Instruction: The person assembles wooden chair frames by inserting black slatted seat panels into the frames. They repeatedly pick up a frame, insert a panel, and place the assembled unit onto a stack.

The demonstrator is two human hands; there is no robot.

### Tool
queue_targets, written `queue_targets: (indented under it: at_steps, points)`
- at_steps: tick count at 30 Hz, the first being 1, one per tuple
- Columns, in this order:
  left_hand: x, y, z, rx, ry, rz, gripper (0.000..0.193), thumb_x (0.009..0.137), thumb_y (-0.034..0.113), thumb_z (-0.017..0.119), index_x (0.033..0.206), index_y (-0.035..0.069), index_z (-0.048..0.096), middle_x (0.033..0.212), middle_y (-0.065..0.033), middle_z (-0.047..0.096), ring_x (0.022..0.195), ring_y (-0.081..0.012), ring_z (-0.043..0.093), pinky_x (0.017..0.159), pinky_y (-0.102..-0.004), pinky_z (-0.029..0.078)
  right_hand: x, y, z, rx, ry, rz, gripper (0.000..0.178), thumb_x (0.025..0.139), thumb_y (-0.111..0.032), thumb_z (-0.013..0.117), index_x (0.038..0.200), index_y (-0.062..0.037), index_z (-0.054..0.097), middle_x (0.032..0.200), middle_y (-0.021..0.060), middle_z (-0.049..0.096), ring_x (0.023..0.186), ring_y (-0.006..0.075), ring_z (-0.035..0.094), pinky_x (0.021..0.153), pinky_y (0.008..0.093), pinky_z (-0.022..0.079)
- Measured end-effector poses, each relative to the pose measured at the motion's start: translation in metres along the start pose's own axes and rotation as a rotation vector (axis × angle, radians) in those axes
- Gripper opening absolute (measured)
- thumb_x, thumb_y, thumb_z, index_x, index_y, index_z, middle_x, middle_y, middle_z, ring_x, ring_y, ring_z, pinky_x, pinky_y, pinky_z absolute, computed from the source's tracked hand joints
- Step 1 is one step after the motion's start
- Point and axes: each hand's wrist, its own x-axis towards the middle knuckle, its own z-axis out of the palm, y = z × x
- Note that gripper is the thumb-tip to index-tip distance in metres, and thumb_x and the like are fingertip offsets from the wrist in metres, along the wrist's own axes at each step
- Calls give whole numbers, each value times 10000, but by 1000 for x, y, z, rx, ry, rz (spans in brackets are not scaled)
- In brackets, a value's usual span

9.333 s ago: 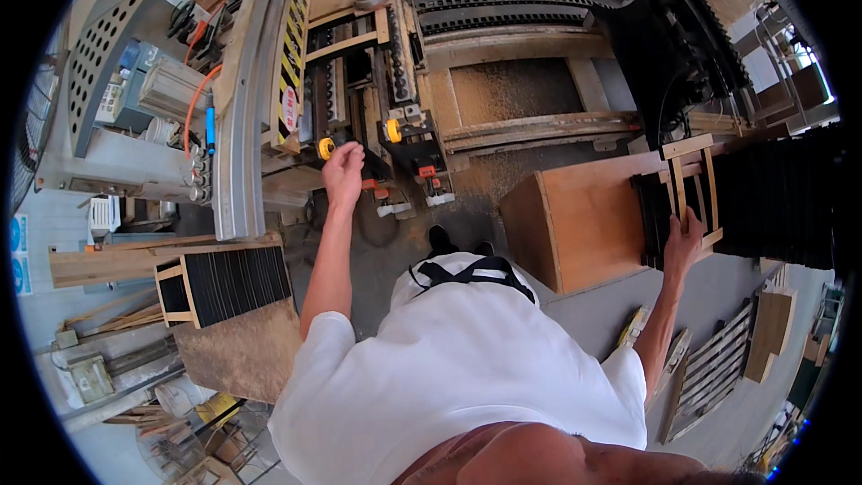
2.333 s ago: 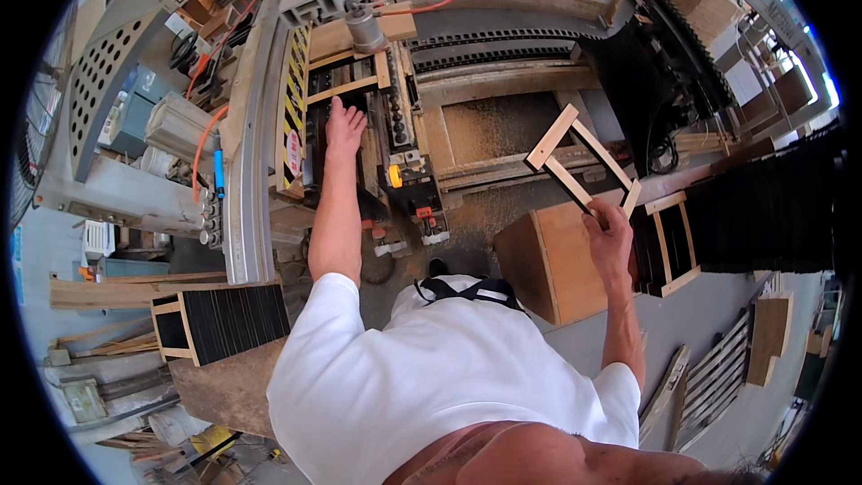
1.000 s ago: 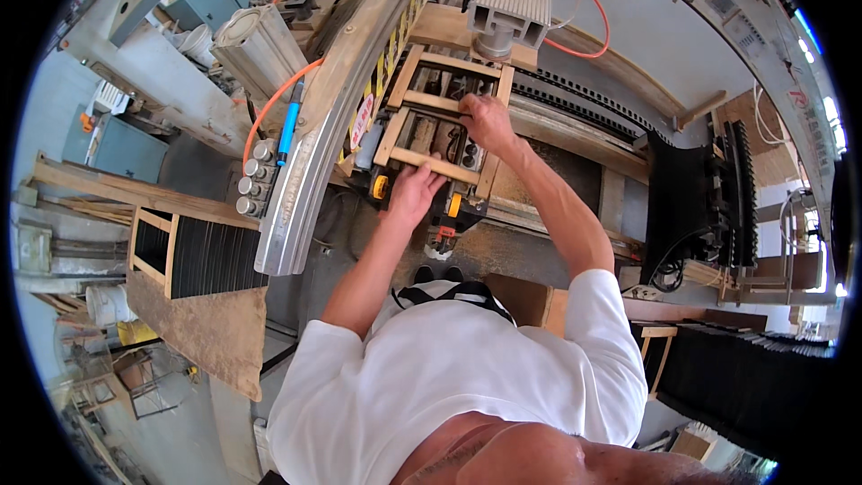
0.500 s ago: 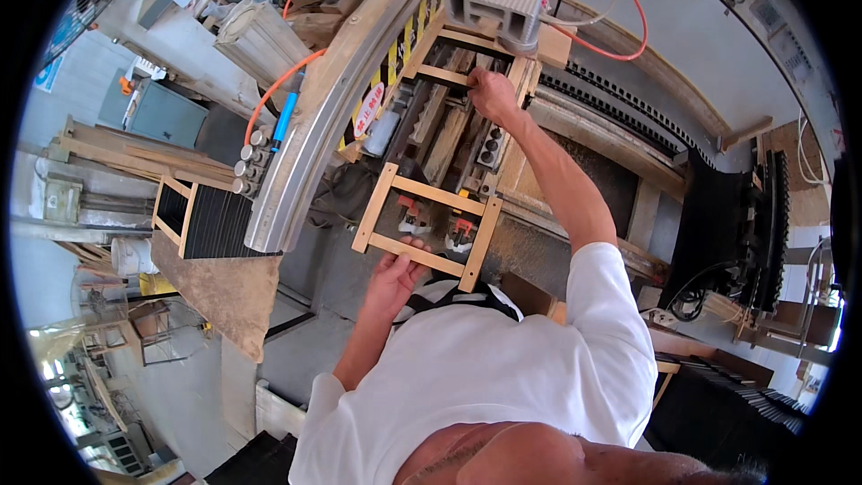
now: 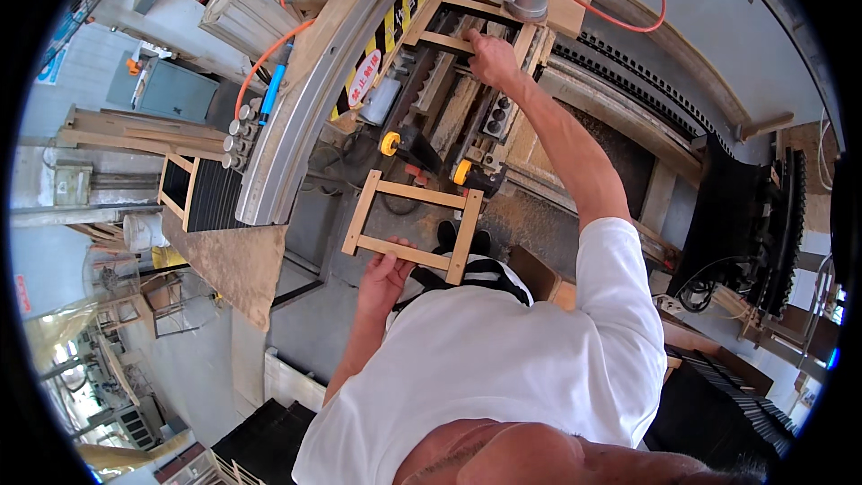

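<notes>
Wooden frame (image 5: 420, 194), near rail (image 5: 431, 259) pinched by left hand (image 5: 386, 278), held bodyward of machine (image 5: 496, 115), apparently for clearance; right hand (image 5: 495, 59) pinches second frame (image 5: 444, 41) on machine, perhaps steadying it.

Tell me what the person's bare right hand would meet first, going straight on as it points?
Probably the pale rectangular wooden frame next to the black-and-yellow striped strip: the right hand appears to be touching its near rail, though depth is unclear here.
</notes>
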Motion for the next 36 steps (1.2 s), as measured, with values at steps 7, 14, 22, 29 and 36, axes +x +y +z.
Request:
queue_targets:
  at_steps: [7,14,22,29,36]
  points:
    - [3,10,-13,94,101,59,305,963,92,573,1261,43,526,1260,-121,603,1230,-294,555,1053,-417,448,1,-2,-14,-47,-92,63,481,742,-104,633,1218,-66,578,916,196,695,916,354,666,793,449,527]
    - [8,6,-17,81,117,93,298,946,121,613,1230,56,552,1232,-99,619,1210,-274,567,1058,-415,449,3,-3,-19,61,-79,96,469,722,-153,699,1184,-88,648,1024,183,692,999,354,643,866,445,514]
    - [22,5,-28,109,160,101,313,950,113,603,1245,39,529,1241,-105,604,1215,-270,554,1077,-436,426,7,15,-8,-8,-110,90,353,720,-207,667,1060,-113,669,959,166,694,950,366,656,822,466,539]
    - [26,3,-50,189,225,85,355,950,141,614,1272,34,510,1281,-100,583,1208,-258,550,1070,-417,438,7,8,-5,-24,-113,63,351,740,-180,689,1081,-103,659,930,178,696,924,368,663,792,476,535]
    - [29,17,-53,229,240,89,340,944,146,631,1254,56,526,1260,-71,596,1149,-212,579,1021,-379,474,3,6,-13,13,-94,43,314,757,-149,682,1057,-63,653,964,163,695,965,346,655,836,445,525]
